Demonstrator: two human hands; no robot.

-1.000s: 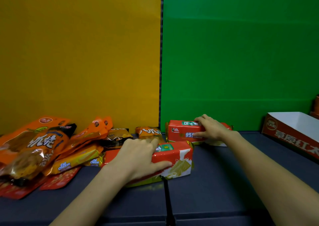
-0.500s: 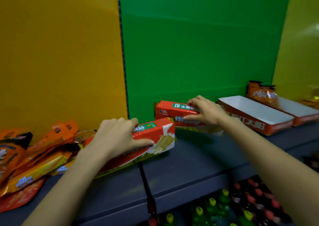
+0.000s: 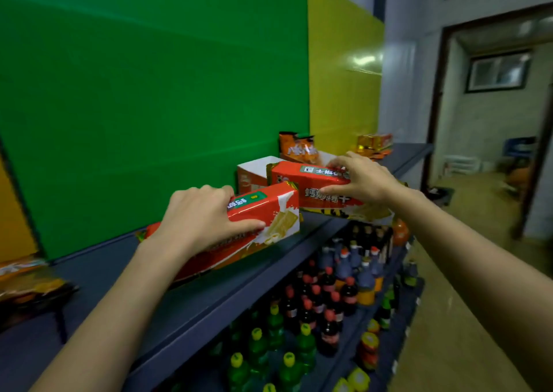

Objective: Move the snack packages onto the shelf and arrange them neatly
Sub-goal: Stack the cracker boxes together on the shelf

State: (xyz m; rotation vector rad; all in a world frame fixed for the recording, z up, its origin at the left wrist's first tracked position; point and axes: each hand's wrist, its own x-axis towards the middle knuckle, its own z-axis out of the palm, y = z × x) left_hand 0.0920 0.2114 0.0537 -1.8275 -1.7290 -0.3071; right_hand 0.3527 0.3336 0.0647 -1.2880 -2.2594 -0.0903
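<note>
A dark shelf (image 3: pixel 299 260) runs along green and yellow back panels, with bottles (image 3: pixel 326 304) on the tier below. Over the last second both red packs have travelled right along it, away from the orange bags (image 3: pixel 27 281) at the left end. The left hand (image 3: pixel 203 215) is closed over the near pack (image 3: pixel 266 215); the right hand (image 3: pixel 359 179) clamps the far pack (image 3: pixel 311 188), raised beside the white tray (image 3: pixel 254 170). Placement probably comes next.
</note>
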